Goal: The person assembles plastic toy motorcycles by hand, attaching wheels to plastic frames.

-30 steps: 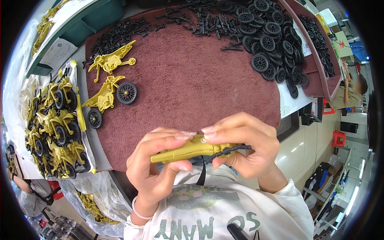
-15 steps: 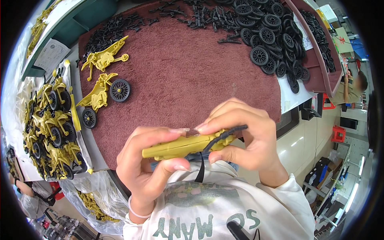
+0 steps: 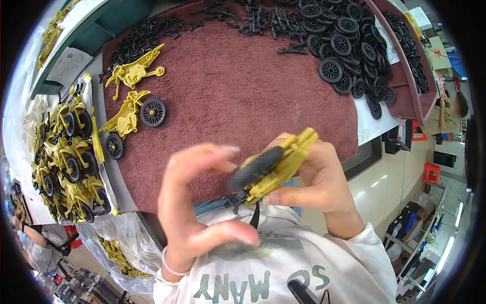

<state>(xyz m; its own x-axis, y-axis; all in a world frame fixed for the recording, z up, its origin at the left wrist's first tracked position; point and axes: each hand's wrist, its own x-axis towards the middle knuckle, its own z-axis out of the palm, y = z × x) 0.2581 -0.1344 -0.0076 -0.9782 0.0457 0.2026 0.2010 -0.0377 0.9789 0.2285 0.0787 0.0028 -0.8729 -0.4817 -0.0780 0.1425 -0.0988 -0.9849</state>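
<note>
In my right hand (image 3: 324, 185) is a yellow toy motorcycle (image 3: 292, 161), gripped between thumb and fingers and tilted. One black spoked wheel (image 3: 257, 168) shows on its side toward my left hand, with black handlebars (image 3: 235, 201) at its lower end. My left hand (image 3: 185, 202) is spread beside the toy, thumb and fingers apart, with nothing in it; its fingertips are slightly blurred. Farther left on the mat lie a yellow body part without wheels (image 3: 132, 74) and, nearer, a yellow body part (image 3: 125, 120) with two black wheels beside it.
A reddish-brown towel mat (image 3: 228, 96) covers the table. Black wheels (image 3: 341, 45) are heaped at far right beside a maroon bin (image 3: 400, 76); small black parts (image 3: 147, 43) line the far edge. Several yellow motorcycles (image 3: 71, 162) crowd the left side, near a green bin (image 3: 98, 30).
My left hand has let go of the toy motorcycle and opened. My right hand has turned the toy, so its wheel now shows and its handlebars point down and left.
</note>
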